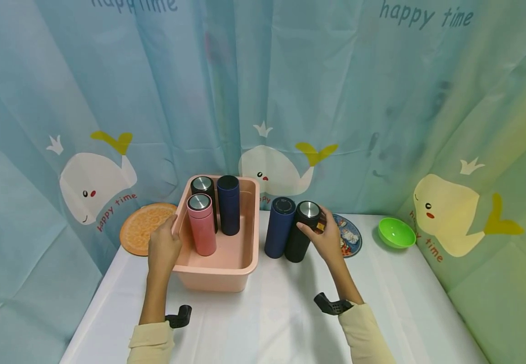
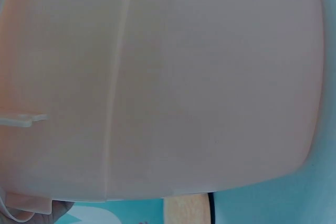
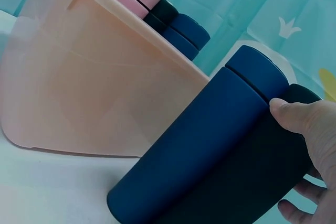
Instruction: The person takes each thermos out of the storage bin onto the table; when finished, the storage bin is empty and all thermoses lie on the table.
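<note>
One cylindrical black bottle [image 1: 296,245], silver-topped, is in the right grip [image 1: 329,239].

On the blue curtain [image 1: 299,76] we read "happy time" in dark letters high to the left and right of the peach bin [image 1: 217,271]. In red, we read "happy time" by the white whale print [image 1: 96,174] left of the bin, "ppy" just right of it, and "time" by the cream whale print [image 1: 449,202] well right.
</note>
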Tool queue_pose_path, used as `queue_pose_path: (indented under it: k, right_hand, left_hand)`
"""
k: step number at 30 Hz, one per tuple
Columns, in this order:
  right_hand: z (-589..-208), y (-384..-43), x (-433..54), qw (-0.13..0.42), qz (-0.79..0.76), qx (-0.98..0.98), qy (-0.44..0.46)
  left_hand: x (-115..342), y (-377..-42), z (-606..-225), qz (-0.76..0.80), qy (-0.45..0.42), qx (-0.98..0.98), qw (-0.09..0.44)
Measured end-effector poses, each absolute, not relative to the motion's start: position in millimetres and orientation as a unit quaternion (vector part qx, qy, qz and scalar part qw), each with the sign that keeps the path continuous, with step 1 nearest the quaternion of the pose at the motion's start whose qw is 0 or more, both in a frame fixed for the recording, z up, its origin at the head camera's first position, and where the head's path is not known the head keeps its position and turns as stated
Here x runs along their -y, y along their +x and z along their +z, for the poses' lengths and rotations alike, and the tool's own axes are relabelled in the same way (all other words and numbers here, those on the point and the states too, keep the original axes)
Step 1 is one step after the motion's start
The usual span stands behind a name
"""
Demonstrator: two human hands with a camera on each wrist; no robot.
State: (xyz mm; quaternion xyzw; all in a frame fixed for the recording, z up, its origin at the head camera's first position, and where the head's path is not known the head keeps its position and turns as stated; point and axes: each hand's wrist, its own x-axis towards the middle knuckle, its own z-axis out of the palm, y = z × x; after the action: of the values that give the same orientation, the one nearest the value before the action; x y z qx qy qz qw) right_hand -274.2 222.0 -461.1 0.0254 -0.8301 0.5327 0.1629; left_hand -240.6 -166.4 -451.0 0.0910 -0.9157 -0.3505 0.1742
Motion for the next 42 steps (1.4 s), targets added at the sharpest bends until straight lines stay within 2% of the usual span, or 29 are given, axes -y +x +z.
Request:
queue_pose_path:
  k: [42]
  right_hand:
    - [-436, -267, -221, 0.188, 0.521, 0.832, 0.019]
  left_hand:
    - [167, -241, -452, -0.345, 0.086, 0.919, 0.171]
